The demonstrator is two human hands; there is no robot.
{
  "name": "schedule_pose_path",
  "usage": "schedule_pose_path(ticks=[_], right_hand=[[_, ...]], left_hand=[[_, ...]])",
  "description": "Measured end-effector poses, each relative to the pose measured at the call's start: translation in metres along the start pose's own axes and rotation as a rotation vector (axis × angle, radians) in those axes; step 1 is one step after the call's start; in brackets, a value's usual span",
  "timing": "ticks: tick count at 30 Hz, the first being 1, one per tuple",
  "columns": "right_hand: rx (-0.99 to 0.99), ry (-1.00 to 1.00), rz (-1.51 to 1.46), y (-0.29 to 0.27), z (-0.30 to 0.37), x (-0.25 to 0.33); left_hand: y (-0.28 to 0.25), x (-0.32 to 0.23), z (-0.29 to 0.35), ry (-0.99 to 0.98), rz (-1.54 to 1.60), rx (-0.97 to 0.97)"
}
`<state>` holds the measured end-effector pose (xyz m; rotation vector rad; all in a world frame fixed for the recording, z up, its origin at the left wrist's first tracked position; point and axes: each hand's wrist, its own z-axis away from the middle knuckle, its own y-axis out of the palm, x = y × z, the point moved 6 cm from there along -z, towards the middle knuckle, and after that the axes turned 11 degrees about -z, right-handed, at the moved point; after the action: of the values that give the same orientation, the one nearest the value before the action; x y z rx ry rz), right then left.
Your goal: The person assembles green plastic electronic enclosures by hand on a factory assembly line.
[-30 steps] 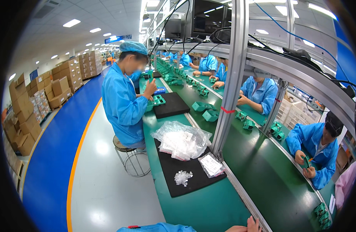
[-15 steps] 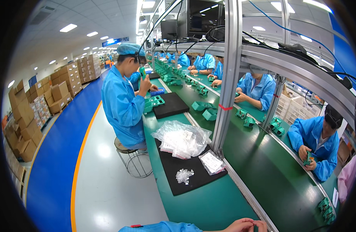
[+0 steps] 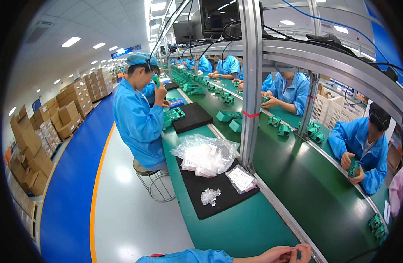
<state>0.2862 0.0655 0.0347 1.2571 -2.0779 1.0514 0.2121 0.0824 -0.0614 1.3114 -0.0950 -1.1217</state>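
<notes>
At the lower edge, my left hand (image 3: 276, 254) reaches in from a blue sleeve, its fingers closed in a pinch. My right hand (image 3: 302, 253) meets it fingertip to fingertip, also closed. Whatever lies between the fingertips is too small to make out. Both hands are over the near end of the green bench (image 3: 254, 223), close to its metal rail. Farther up the bench is a black mat (image 3: 200, 209) with a heap of small clear-white pieces (image 3: 210, 197). A large clear plastic bag of white packets (image 3: 205, 155) and a flat labelled packet (image 3: 241, 179) lie on it too.
A metal post (image 3: 251, 87) rises beside the mat. Beyond the rail runs a green conveyor (image 3: 297, 188) bearing green housings (image 3: 230, 116). A co-worker (image 3: 138, 114) sits ahead on the left near a second black mat (image 3: 192, 118); another (image 3: 361, 149) works at far right.
My view has shifted slightly. My hands sit a little higher and farther right in it, fingertips still together. The co-worker at far right has turned the green housing they hold.
</notes>
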Motion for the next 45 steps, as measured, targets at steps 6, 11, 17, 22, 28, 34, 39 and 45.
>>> schedule_pose_path(ticks=[6,11,17,22,28,34,39,45], right_hand=[[-0.009,0.051,-0.042,0.0,-0.002,-0.005],[-0.02,0.054,-0.062,0.002,0.002,-0.008],[-0.042,0.045,-0.045,-0.001,0.006,-0.02],[-0.071,0.023,-0.051,0.004,0.002,-0.018],[-0.028,-0.01,-0.061,0.008,0.003,-0.024],[-0.042,0.021,-0.073,0.003,0.005,-0.026],[-0.023,0.111,-0.174,0.01,0.006,-0.034],[-0.023,0.143,-0.213,0.007,0.01,-0.041]], left_hand=[[0.004,-0.011,0.001,0.101,-0.034,-0.003],[0.008,-0.018,0.01,0.159,-0.131,-0.052],[0.008,-0.019,0.005,0.224,-0.264,-0.042],[-0.005,-0.015,-0.003,0.196,-0.356,-0.037],[-0.009,-0.017,0.001,0.117,-0.25,0.003],[-0.007,-0.018,0.003,0.141,-0.386,-0.068],[-0.012,-0.027,0.003,0.207,-0.388,-0.116],[-0.002,-0.031,0.005,0.25,-0.474,-0.151]])
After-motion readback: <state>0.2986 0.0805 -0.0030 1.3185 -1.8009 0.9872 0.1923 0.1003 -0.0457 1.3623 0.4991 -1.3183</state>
